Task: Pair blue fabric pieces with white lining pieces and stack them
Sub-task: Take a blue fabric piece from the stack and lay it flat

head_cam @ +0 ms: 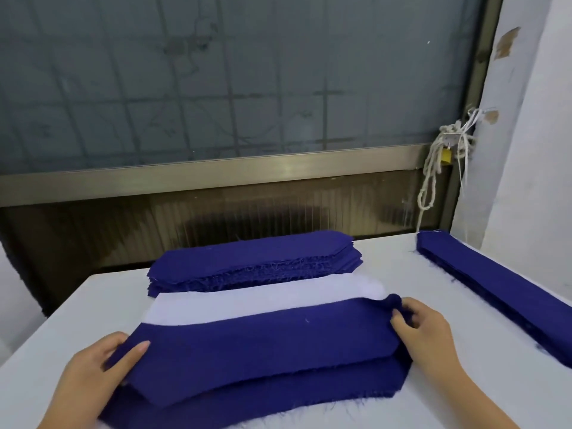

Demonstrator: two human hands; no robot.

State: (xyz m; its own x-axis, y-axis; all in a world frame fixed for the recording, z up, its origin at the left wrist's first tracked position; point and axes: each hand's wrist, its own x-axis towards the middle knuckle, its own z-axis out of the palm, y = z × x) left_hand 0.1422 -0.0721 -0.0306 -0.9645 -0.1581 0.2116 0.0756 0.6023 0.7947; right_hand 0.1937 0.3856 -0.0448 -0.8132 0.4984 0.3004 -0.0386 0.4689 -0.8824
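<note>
A long blue fabric piece (263, 345) is held between both hands just above the near stack (247, 400) of blue pieces. My left hand (96, 370) grips its left end, thumb on top. My right hand (427, 332) pinches its right end, which is curled up. A white lining piece (263, 300) lies flat just behind it. Further back sits a thick stack of blue pieces (257, 258) with frayed edges.
A long narrow pile of blue strips (495, 292) runs along the right edge of the white table (55, 320). Behind the table is a window with a metal frame (216, 171). A knotted rope with a yellow padlock (445, 156) hangs at the right.
</note>
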